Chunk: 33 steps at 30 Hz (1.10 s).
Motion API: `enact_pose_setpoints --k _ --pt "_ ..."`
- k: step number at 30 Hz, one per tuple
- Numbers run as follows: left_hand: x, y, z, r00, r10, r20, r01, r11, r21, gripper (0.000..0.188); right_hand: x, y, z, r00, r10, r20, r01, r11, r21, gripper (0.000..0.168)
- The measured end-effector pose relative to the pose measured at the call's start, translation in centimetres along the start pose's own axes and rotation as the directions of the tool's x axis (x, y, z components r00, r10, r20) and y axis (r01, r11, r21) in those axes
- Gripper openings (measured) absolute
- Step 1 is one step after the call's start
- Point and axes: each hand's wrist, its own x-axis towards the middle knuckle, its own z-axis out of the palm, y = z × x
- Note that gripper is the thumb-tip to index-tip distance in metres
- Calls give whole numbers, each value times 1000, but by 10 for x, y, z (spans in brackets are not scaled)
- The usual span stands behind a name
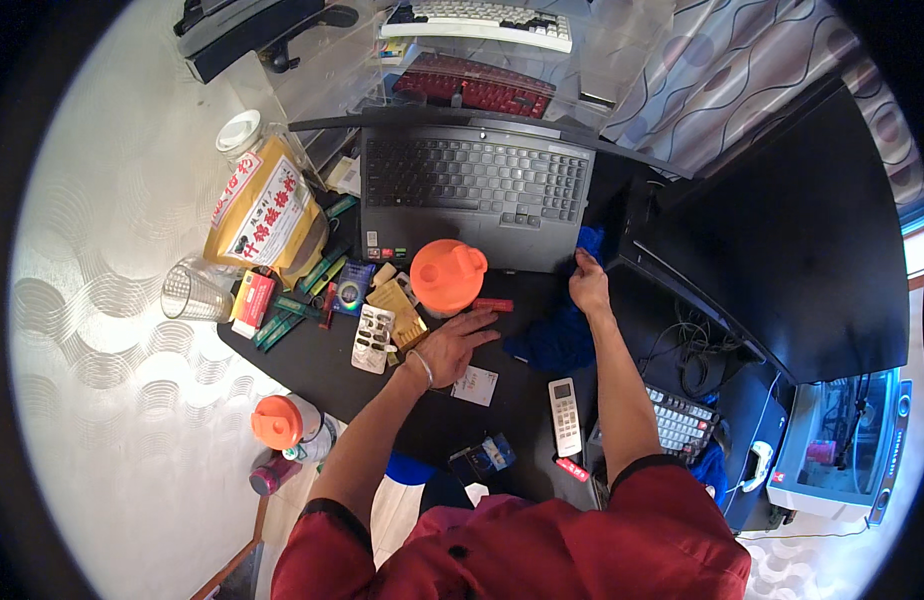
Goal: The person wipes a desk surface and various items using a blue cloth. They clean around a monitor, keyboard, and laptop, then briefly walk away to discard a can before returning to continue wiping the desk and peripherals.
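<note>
My left hand (451,349) rests on the black desk (424,427) with its fingers spread. Its fingertips lie near a small red packet (493,305), just below a shaker bottle with an orange lid (447,276). Under its wrist side is a white card with writing (477,385). A blister pack (373,337) and a gold box (394,307) lie to its left. My right hand (589,283) is at the right front corner of the open laptop (473,240), its fingers curled on the edge of a dark blue cloth (559,337).
A large monitor (777,232) stands at the right, above a mechanical keyboard (679,424). A white remote control (565,416) lies near my body. On the left are a yellow pouch (271,217), a glass (198,292) and several small green packets (278,330). Keyboards sit behind the laptop.
</note>
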Motion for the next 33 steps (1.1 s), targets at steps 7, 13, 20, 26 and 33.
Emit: enact_pose_setpoints --k 7,13,20,26,33 --pt "0 0 1 1000 3 -27 -4 1000 -15 57 -18 -10 -6 994 -111 -17 107 982 -153 37" --pt "-3 28 -14 989 150 0 -149 980 130 58 -26 -17 -18 956 -289 57 293 914 -281 42" --pt "3 102 -107 812 172 -557 17 948 318 27 -50 -22 -59 990 -71 124 119 890 -439 32" --pt "4 -10 -151 499 -418 -759 341 900 -271 39 -47 -15 -69 974 -224 -12 224 970 97 36" --pt "32 -140 -133 464 -556 -690 658 737 -151 76 -32 -19 -40 941 -325 90 331 832 -446 40"
